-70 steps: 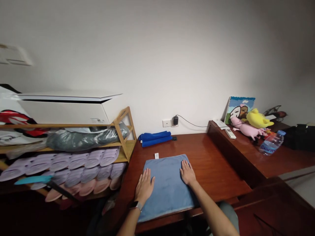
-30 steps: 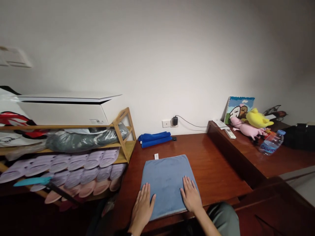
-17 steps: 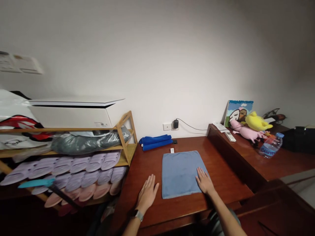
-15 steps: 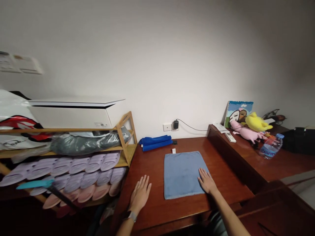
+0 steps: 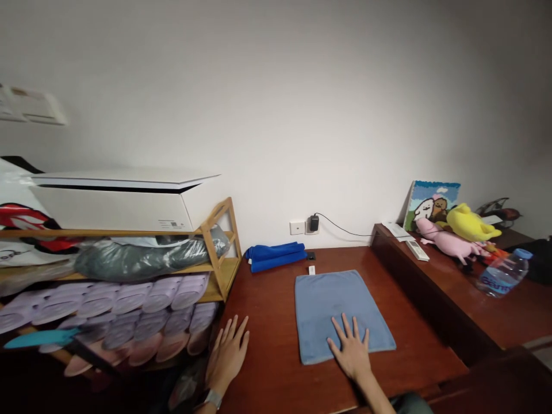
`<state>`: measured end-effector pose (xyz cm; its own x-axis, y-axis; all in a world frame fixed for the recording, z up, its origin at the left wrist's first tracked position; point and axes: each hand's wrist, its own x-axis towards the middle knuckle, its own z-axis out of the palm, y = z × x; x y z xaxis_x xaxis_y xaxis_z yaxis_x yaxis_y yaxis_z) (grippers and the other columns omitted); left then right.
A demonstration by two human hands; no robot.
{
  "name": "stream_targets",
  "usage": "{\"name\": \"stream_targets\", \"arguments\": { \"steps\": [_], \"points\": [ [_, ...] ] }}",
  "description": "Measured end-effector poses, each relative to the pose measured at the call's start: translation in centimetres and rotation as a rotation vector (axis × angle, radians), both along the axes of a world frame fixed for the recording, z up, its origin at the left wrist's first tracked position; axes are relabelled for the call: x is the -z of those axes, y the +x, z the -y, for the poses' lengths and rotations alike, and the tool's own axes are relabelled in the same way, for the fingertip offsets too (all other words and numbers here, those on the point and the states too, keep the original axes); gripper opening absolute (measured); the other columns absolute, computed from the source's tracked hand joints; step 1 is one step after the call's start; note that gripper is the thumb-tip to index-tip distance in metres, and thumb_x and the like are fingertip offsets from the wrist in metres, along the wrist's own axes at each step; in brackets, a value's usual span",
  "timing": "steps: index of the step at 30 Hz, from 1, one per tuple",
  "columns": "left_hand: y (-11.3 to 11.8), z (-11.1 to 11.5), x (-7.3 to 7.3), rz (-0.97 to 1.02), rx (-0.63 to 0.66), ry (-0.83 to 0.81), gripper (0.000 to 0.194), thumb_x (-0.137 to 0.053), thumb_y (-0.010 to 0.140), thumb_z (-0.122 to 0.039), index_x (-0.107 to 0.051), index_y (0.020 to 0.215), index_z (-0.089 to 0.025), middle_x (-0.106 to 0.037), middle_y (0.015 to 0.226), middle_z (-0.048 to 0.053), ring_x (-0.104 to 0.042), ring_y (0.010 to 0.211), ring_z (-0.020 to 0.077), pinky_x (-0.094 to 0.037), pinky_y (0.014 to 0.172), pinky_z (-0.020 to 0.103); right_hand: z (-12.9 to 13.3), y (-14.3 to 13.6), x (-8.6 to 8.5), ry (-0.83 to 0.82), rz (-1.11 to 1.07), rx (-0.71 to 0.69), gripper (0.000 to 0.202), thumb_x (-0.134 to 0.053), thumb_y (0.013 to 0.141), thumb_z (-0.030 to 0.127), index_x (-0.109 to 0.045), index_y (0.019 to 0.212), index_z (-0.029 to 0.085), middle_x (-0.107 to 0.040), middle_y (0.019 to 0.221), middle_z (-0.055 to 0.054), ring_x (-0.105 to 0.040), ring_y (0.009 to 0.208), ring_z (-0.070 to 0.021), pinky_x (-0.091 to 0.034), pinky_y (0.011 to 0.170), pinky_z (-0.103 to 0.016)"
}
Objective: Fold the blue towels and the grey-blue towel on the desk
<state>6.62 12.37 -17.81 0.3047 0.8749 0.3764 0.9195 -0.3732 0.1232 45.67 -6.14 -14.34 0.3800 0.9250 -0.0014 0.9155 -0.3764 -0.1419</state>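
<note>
A light blue cloth [image 5: 336, 302] lies spread out flat on the reddish-brown table [image 5: 267, 322], with a small white tag at its upper left edge. My right hand [image 5: 351, 348] rests on the cloth's lower part, palm down and fingers spread. Left of the cloth, my left hand [image 5: 227, 353] lies on the table's left side with its fingers stretched out and holds nothing; a watch is on that wrist. A folded dark blue cloth [image 5: 276, 257] sits at the table's back left, by the wall.
At left stands a wooden rack [image 5: 221, 273] with a white box [image 5: 116, 207] and slippers [image 5: 155, 293]. On the raised right surface are a remote [image 5: 417, 250], plush toys [image 5: 470, 223] and a plastic bottle [image 5: 506, 273]. A black adapter [image 5: 314, 222] is plugged into the wall.
My right hand has moved left from the cloth's right edge onto its lower middle, fingers now wider apart. My left hand is farther left. The view has shifted slightly.
</note>
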Motion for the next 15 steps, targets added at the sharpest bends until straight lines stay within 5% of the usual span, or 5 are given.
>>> {"name": "stream_targets", "arguments": {
  "steps": [7,15],
  "points": [
    [-0.3,0.1,0.3,0.004,-0.016,-0.017,0.061,-0.041,0.105,-0.044,-0.063,0.158,-0.025,-0.055,0.17,0.012,-0.054,0.157,0.0322,-0.042,0.13,0.056,-5.5,8.4,-1.1,-0.125,0.024,0.092,0.068,-0.032,0.109,0.068,-0.024,0.175,0.05,-0.015,0.186,0.006,-0.012,0.172,-0.0396,-0.015,0.131,-0.08],
    [-0.2,0.8,-0.5,-0.001,-0.026,-0.057,0.059,-0.041,0.107,-0.043,-0.06,0.16,-0.027,-0.055,0.171,0.009,-0.051,0.159,0.0294,-0.04,0.132,0.054,-11.2,13.6,-1.3,-0.163,0.011,0.105,0.072,-0.023,0.108,0.073,-0.019,0.176,0.05,-0.011,0.188,0.006,-0.009,0.173,-0.0382,-0.014,0.13,-0.079]
  ]
}}
